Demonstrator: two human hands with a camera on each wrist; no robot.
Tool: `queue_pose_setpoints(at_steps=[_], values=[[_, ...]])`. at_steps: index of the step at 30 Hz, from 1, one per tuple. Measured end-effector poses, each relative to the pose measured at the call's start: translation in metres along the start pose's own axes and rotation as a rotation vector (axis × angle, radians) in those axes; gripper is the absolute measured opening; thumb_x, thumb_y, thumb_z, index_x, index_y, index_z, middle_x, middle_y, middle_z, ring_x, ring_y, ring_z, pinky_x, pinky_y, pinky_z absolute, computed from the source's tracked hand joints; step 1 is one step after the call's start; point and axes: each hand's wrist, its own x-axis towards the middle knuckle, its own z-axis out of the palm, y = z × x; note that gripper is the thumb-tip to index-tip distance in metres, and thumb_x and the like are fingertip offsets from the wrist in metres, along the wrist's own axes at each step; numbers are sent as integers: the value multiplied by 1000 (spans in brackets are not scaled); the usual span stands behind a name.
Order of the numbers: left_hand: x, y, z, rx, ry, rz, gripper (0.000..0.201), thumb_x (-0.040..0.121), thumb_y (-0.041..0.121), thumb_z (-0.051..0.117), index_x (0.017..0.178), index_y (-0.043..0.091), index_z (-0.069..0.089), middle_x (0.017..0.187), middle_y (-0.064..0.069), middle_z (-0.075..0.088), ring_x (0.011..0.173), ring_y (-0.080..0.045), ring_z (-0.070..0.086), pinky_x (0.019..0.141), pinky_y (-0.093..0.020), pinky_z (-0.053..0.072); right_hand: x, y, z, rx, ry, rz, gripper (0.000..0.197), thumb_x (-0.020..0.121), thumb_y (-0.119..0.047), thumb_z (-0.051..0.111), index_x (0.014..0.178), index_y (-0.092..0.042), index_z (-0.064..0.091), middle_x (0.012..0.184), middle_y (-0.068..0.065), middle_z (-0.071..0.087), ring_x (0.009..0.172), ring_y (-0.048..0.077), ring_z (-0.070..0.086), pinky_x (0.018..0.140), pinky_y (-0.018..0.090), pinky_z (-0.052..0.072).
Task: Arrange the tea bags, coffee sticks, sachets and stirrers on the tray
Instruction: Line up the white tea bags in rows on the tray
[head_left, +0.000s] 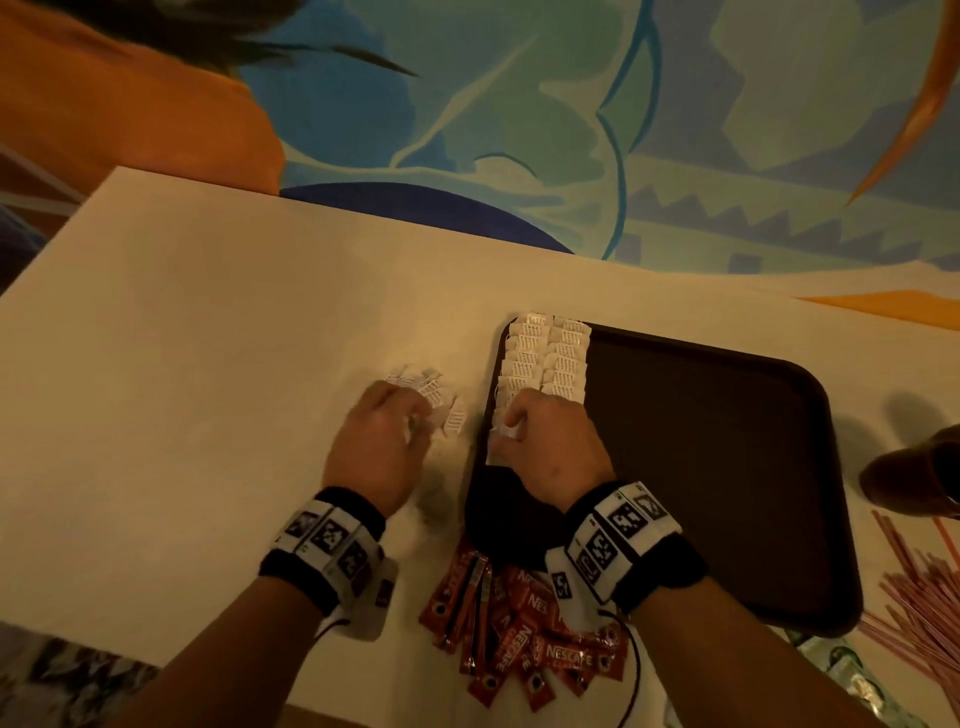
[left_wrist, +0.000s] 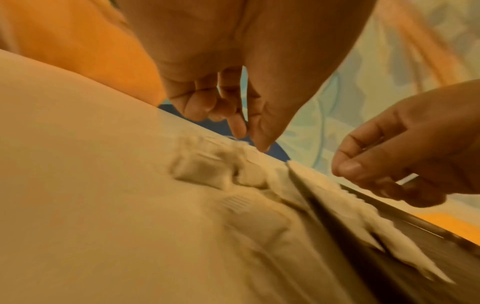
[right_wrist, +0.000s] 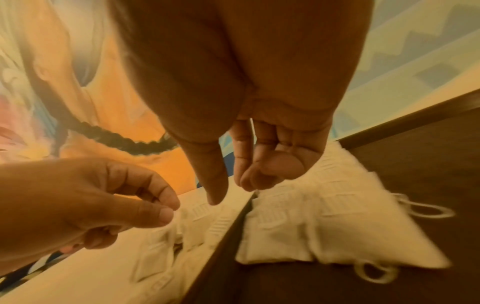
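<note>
A dark brown tray (head_left: 701, 467) lies on the pale table (head_left: 208, 338). Two rows of white tea bags (head_left: 550, 358) fill its left edge, seen blurred in the right wrist view as tea bags (right_wrist: 311, 226). A small pile of loose tea bags (head_left: 436, 395) sits on the table just left of the tray. My left hand (head_left: 415, 423) is over that pile, thumb and forefinger pinched together on what looks like a tea bag (head_left: 413, 428). My right hand (head_left: 514, 423) hovers over the near end of the rows, its fingers loosely curled and thumb apart, holding nothing I can see.
Red coffee sticks (head_left: 519, 639) lie in a heap at the near table edge, below the tray. Pink stirrers (head_left: 924, 597) are fanned out at the right. A dark object (head_left: 914, 478) stands beside the tray's right rim. Greenish sachets (head_left: 841, 670) lie at the bottom right.
</note>
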Motion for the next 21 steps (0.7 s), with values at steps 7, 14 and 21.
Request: queue_pose_setpoints(at_steps=[7,14,21], values=[[-7,-37,-24,33,15,-197,14,92,26,70,105,26,65,108,5,52,91,-15,52,78,-30,42,27,-55,29,-124,-83,-220,18,94,-17,65,111,-20,67,114,7,64,103,26,64,82,33,53],[-8,-39,-18,-28,14,-154,6,91,20,73,94,21,68,101,1,53,84,-21,55,75,-30,42,43,-87,50,-198,-117,-306,35,99,-23,57,133,-23,62,132,13,58,119,33,59,97,41,52],[-35,-54,-30,0,-28,-138,14,94,16,67,88,27,61,94,5,58,75,-12,51,68,-26,41,49,-94,69,-313,-139,-330,30,96,-14,55,121,-20,71,129,12,60,116,32,60,95,41,54]])
